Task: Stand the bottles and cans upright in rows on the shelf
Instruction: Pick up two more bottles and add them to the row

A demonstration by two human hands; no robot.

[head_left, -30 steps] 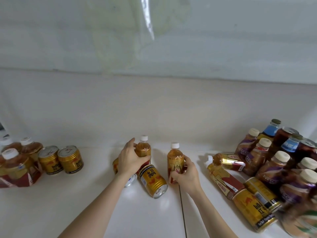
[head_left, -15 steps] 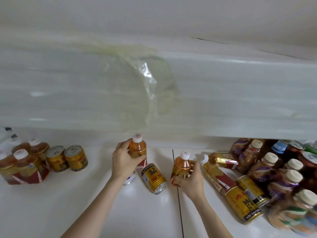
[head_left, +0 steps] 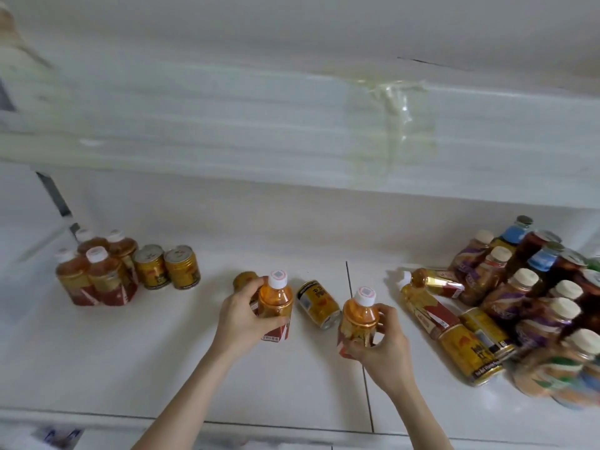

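My left hand (head_left: 242,315) grips an upright amber tea bottle (head_left: 275,300) with a white cap and red-gold label. My right hand (head_left: 380,341) holds a second tea bottle (head_left: 358,316) of the same kind, raised slightly off the white shelf (head_left: 130,362). Between the two bottles a gold can (head_left: 318,303) lies on its side. Another gold can (head_left: 244,279) is partly hidden behind my left hand. At the far left, several tea bottles (head_left: 97,274) and two gold cans (head_left: 167,266) stand upright together.
On the right, two tea bottles (head_left: 425,298) and two gold cans (head_left: 470,349) lie on their sides. Behind them stands a crowd of coffee bottles (head_left: 519,293) and dark cans. A white shelf board (head_left: 227,125) overhangs the back. The shelf's front edge (head_left: 227,420) runs below my arms.
Both hands have drawn the two tea bottles toward me and slightly leftward. The camera has tilted down, showing the shelf's front edge.
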